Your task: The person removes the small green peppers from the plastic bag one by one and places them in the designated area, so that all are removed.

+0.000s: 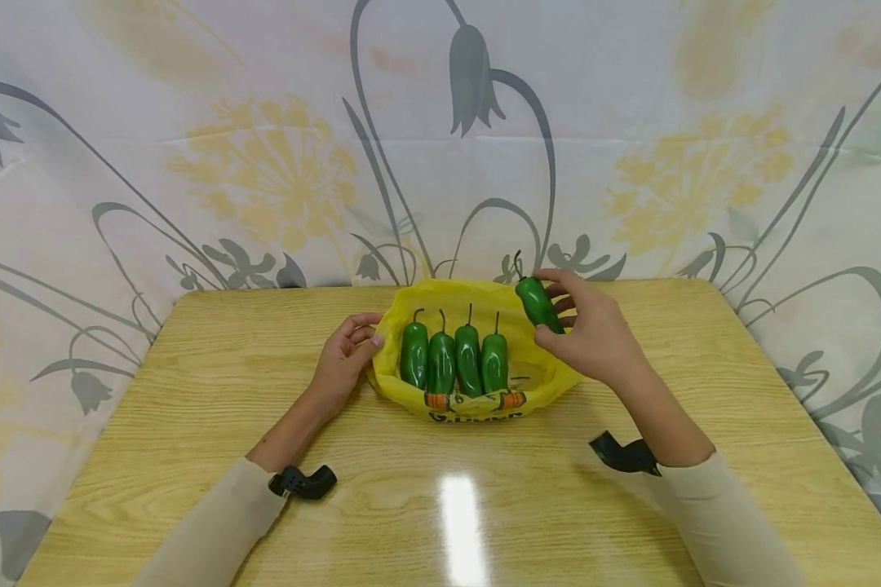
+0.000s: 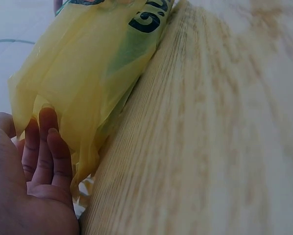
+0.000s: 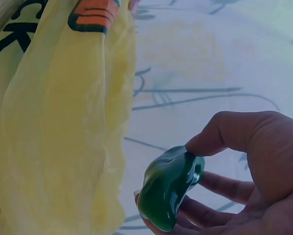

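The right hand [image 1: 595,330] pinches 1 green pepper [image 1: 538,303] between thumb and fingers, over the right end of the open yellow bag [image 1: 455,292]. In the head view, this pepper's long axis slants: stem up and left, blunt end down and right. Inside the bag, 4 other peppers [image 1: 442,363] sit side by side, long axes nearly parallel, stems toward the patterned backdrop [image 1: 301,179]. The left hand's [image 1: 343,359] thumb and fingers grip the bag's left rim on the wooden table [image 1: 352,473].
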Demonstrator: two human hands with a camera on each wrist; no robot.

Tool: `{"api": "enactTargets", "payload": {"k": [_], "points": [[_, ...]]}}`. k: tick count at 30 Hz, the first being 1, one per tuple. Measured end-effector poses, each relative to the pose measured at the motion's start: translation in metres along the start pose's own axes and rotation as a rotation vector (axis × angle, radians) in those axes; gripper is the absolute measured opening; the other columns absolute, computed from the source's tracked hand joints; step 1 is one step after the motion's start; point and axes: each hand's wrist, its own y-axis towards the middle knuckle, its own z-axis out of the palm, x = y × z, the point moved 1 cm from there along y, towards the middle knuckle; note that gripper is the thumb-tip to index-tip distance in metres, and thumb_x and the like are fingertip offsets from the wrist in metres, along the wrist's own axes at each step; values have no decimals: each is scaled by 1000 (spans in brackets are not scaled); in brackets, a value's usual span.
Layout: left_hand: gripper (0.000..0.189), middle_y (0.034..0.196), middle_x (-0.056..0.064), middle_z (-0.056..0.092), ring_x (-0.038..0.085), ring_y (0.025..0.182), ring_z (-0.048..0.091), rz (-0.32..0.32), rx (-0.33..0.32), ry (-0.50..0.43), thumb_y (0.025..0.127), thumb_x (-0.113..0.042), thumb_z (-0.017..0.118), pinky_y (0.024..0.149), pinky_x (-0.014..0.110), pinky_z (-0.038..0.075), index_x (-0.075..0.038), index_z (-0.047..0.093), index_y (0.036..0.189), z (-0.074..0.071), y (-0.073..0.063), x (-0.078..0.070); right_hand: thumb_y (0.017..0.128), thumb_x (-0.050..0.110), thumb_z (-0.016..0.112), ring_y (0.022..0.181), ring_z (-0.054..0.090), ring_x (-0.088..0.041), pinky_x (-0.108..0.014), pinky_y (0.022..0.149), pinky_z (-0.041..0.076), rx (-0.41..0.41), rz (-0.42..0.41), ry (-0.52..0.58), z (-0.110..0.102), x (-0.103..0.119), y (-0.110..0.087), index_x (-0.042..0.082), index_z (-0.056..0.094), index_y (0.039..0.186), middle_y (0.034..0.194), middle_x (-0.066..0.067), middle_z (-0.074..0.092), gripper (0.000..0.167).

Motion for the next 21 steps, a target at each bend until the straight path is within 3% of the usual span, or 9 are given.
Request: {"api": "enactTargets", "payload": {"k": [15,21], "points": [[37,106,1,70,11,92,70,3,1,14,108,-4,57,82,23,59,6,52,143,1,-1,-1,90,1,74,107,66,-40,-59,89,60,-39,69,-19,-18,-19,-12,9,50,155,132,-24,61,69],[38,106,1,70,11,94,70,-3,3,11,108,-4,58,82,23,59,6,51,143,1,-1,-1,91,4,74,108,66,-40,-55,86,60,-35,102,-39,-22,-27,-16,6,48,156,133,-25,61,70]]}}
